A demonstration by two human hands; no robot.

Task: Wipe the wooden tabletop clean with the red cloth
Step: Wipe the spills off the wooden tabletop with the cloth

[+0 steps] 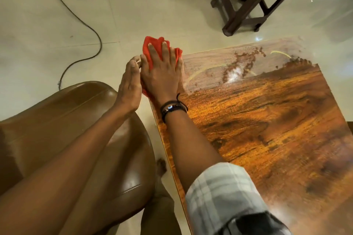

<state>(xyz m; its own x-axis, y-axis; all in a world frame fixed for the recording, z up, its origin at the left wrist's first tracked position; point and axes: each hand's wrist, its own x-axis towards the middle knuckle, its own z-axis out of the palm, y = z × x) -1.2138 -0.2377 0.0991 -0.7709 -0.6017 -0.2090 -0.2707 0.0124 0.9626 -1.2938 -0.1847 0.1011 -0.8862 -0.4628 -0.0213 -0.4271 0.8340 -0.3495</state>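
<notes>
The red cloth [150, 45] lies bunched at the far left corner of the glossy wooden tabletop [267, 129], partly hanging past the edge. My right hand [162, 72], with dark bracelets at the wrist, presses flat on the cloth with its fingers spread. My left hand [130, 84] is held edge-up just off the table's left edge, fingers together, touching the cloth's side. Brown crumbs and a smeared streak [246, 63] sit on the far part of the tabletop.
A brown leather seat [57, 120] stands to the left, below my left arm. A dark wooden stool [254, 0] stands on the tiled floor beyond the table. A black cable [84, 25] snakes across the floor at left.
</notes>
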